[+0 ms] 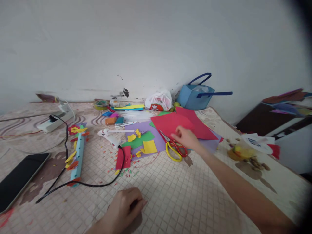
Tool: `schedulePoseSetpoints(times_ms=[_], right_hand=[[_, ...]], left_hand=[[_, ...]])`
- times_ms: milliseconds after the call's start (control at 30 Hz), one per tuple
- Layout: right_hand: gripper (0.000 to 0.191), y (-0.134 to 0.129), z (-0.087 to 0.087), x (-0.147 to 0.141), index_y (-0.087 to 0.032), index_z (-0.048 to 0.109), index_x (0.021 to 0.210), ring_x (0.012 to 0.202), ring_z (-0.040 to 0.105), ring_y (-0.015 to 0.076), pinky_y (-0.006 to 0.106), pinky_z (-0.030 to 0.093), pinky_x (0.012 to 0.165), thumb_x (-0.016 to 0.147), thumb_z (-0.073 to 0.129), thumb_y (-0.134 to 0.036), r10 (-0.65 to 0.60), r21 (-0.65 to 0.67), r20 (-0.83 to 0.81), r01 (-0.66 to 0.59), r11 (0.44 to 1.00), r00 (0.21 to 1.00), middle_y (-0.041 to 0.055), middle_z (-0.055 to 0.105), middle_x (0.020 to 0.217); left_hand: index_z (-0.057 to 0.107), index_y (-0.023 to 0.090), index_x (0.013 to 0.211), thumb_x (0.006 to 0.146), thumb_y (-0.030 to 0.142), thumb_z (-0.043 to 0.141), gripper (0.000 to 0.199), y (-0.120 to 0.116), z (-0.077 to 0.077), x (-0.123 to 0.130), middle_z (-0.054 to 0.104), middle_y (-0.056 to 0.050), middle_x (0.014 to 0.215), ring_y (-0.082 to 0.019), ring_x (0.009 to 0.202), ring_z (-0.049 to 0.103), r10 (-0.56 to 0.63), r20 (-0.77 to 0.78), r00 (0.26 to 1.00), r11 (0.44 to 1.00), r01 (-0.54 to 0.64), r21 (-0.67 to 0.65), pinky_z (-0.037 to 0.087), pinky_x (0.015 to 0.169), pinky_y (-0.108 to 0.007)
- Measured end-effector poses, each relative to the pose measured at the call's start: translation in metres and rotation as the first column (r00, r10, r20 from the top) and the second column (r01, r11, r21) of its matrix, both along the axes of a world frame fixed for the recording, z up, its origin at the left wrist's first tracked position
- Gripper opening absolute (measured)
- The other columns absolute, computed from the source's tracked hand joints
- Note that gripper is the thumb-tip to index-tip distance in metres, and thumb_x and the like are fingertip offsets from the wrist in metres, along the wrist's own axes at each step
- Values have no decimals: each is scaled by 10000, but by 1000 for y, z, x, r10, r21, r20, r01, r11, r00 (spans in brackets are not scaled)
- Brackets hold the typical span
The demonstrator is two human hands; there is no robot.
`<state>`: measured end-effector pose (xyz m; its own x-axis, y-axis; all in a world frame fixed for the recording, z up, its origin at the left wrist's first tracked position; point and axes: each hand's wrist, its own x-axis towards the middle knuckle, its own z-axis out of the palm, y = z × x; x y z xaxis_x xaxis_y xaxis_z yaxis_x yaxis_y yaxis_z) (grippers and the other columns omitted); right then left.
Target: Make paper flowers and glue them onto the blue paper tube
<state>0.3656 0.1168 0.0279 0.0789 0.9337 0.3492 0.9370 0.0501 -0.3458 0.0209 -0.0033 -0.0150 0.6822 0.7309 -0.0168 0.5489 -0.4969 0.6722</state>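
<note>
My right hand (187, 137) reaches over the sheets, its fingers half bent and apart, with no object visible in them. Right beside and partly under it lies a pair of scissors (174, 153) with red and yellow handles, the blades pointing away from me. Red paper (168, 123) spreads just beyond the fingers, over a purple sheet (162, 140). Near the front, my left hand (126, 206) rests on the patterned cover, fingers curled in and nothing seen in them. Left of the scissors are a green piece (143, 139) and a yellow square (149, 147).
At left are a decorated light-blue strip (78, 159), a phone (23, 178), a power strip (56, 122) and a black cable (97, 185). A white folding device (110, 137) stands mid-table. Behind are a plastic bag (159, 100) and a blue bag (195, 97); a tub (240, 152) sits right.
</note>
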Motion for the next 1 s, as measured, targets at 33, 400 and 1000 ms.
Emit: schedulePoseSetpoints(times_ms=[33, 400, 1000], right_hand=[[271, -17, -10, -8, -222, 522, 793, 559, 550, 171, 250, 300, 511, 710, 652, -445, 21, -44, 25, -20, 999, 999, -5, 592, 609], [215, -48, -33, -57, -211, 416, 934, 684, 592, 195, 247, 285, 539, 817, 535, -347, -81, -41, 82, 84, 996, 993, 29, 618, 791], [211, -67, -42, 6, -180, 618, 880, 776, 572, 191, 302, 426, 692, 883, 409, -207, -86, 92, 76, 79, 993, 993, 71, 583, 872]], left_hand=[[487, 162, 666, 888, 267, 407, 258, 0, 0, 0, 579, -15, 669, -110, 629, 530, 3, -3, 1000, 1000, -3, -3, 354, 578, -210], [492, 161, 657, 878, 268, 425, 255, 0, 2, 2, 566, -5, 648, -117, 628, 517, 23, 5, 1000, 999, -23, 33, 340, 588, -223], [489, 167, 666, 915, 339, 389, 318, 0, 3, 2, 553, 1, 640, -113, 605, 514, 6, 38, 999, 996, -9, 90, 361, 580, -227]])
